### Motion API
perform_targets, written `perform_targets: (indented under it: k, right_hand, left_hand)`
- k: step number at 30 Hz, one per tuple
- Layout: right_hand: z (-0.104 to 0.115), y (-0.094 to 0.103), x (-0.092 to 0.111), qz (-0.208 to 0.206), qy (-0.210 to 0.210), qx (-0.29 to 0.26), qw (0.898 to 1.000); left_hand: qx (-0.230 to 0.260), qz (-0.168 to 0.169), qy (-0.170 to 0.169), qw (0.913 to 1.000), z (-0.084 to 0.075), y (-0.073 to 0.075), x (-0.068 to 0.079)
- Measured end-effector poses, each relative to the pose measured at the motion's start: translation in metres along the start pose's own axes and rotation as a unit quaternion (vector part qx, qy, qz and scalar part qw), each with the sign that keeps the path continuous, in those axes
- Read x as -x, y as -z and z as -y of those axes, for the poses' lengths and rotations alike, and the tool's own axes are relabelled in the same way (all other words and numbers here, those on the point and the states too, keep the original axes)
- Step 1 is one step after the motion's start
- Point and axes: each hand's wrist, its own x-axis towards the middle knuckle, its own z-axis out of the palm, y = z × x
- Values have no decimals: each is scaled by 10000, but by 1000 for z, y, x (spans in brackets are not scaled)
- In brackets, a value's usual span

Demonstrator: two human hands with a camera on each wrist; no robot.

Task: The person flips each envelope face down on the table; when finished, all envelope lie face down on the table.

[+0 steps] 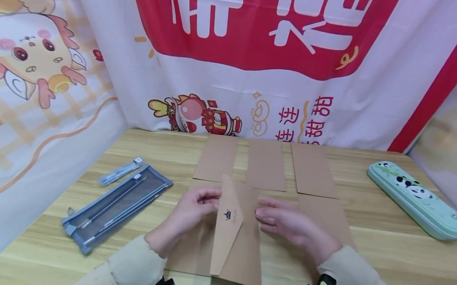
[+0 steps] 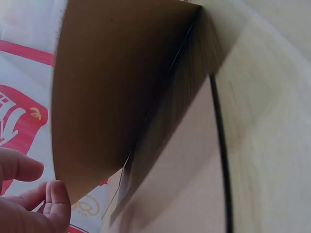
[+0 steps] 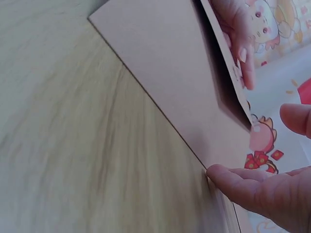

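Note:
A brown kraft-paper envelope (image 1: 246,251) lies in front of me. Its pointed flap (image 1: 230,224), printed with a small dark crown and a line of lettering, stands raised at the left. The fingertips of my left hand (image 1: 194,211) touch the outer side of this flap, while the thumb stays apart from it in the left wrist view. My right hand (image 1: 286,221) has its fingers straight, with the fingertips at the envelope's right edge; its thumb is lifted away in the right wrist view. Another kraft sheet (image 1: 185,252) lies flat under the raised flap.
Three kraft pieces (image 1: 267,164) lie in a row at the back, and another (image 1: 322,212) is partly hidden by my right arm. At the left are a blue mesh pencil pouch (image 1: 120,205) and a slim clear packet (image 1: 121,171). A green panda case (image 1: 415,197) lies at the right.

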Motion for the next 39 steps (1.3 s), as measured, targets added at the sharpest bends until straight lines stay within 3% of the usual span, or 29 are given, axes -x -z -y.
perform_targets:
  k: [4,15,25,30,35,39]
  right_hand:
    - [-1,-7,-5,97,15,34,9999]
    - [0,-18,-13,144,-26,-36,9999]
    - [1,-17,-12,253,-68,-55,9996]
    - [1,-16,-12,300,-85,-146,9994]
    - [0,-12,-9,251,-104,-259,9993]
    - [0,-11,-6,135,-160,-280,9994]
  left_hand:
    - [39,-238,-102,9997,0,2,-1]
    - [-196,-177,-172,9995,-11,3,-3]
    - [-81,29,-326,9994,-18,-8,-9]
    - [-282,168,-333,9989,-24,-15,-14]
    - [-470,378,-398,9974,-29,-23,-19]
    - [-301,614,-501,9964,-32,-32,-23]
